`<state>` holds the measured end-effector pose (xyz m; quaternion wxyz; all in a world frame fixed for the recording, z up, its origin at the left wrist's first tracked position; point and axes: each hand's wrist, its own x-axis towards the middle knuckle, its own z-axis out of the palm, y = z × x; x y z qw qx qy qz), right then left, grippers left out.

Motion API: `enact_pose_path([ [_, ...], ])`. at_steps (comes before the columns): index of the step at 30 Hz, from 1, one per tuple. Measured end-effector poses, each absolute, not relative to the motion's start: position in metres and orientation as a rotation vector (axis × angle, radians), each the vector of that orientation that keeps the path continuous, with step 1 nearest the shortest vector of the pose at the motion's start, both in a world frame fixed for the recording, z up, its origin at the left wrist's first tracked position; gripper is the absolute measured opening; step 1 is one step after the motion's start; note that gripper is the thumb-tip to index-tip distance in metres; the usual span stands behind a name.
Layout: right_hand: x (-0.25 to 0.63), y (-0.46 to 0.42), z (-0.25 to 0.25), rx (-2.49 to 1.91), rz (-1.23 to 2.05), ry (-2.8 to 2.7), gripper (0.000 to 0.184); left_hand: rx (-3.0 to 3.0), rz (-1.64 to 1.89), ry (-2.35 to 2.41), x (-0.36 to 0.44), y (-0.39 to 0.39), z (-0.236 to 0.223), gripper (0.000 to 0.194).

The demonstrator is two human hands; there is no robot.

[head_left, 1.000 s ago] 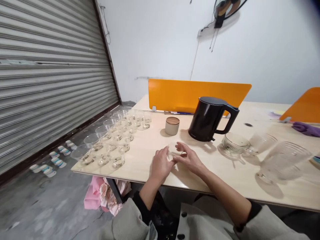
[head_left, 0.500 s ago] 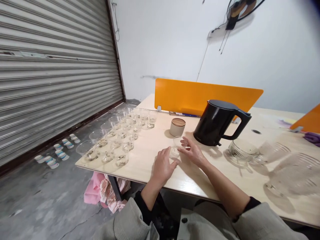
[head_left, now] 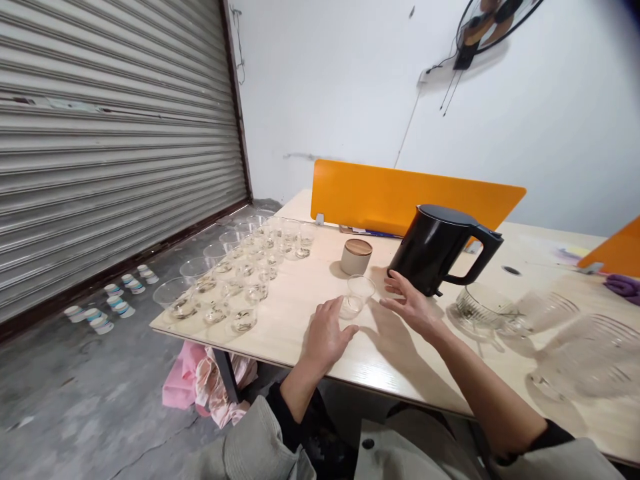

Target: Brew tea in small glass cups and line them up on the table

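Cup [head_left: 356, 298], clear and upright on the table [head_left: 285, 313], set back from its front edge. The left hand [head_left: 325, 333] curves at its left side, thumb spread, gripping nothing; whether the fingertips touch it cannot be told. The right hand [head_left: 413, 308] is loosely opened, apart from the cup. Tabletop runs leftward to rows of glasses [head_left: 245, 268]; a lidded jar [head_left: 356, 260] and kettle [head_left: 433, 243] stand beyond. Floor bottles [head_left: 120, 307] bear blue markings, too small to read.

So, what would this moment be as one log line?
left hand: open beside clear cup, contact unclear | right hand: open, apart from cup | nearby: lidded canister, black kettle | left side: more cups
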<state>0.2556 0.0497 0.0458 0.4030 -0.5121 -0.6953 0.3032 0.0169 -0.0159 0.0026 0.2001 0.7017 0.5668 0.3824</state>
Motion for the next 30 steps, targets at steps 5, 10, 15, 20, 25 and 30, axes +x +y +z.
enact_pose_path([
  [5, 0.260, 0.060, 0.077, -1.309, 0.723, -1.695, 0.092, 1.952, 1.075, 1.580, 0.017, -0.017, 0.003, 0.068],
  [10, 0.238, 0.097, 0.094, -1.377, 0.583, -1.734, 0.087, 1.910, 1.094, 1.567, 0.018, -0.018, 0.002, 0.067],
  [15, 0.209, 0.154, 0.091, -1.411, 0.326, -1.869, 0.086, 1.845, 1.154, 1.558, 0.018, -0.017, 0.002, 0.065],
  [20, 0.186, 0.191, 0.084, -1.532, 0.235, -1.979, 0.093, 1.820, 1.122, 1.545, 0.018, -0.019, 0.007, 0.064],
  [25, 0.180, 0.199, 0.074, -1.581, 0.189, -1.942, 0.081, 1.838, 1.125, 1.541, 0.018, -0.019, 0.009, 0.063],
  [30, 0.196, 0.186, 0.082, -1.572, 0.095, -1.799, 0.076, 1.834, 1.141, 1.542, 0.018, -0.019, 0.009, 0.062],
])
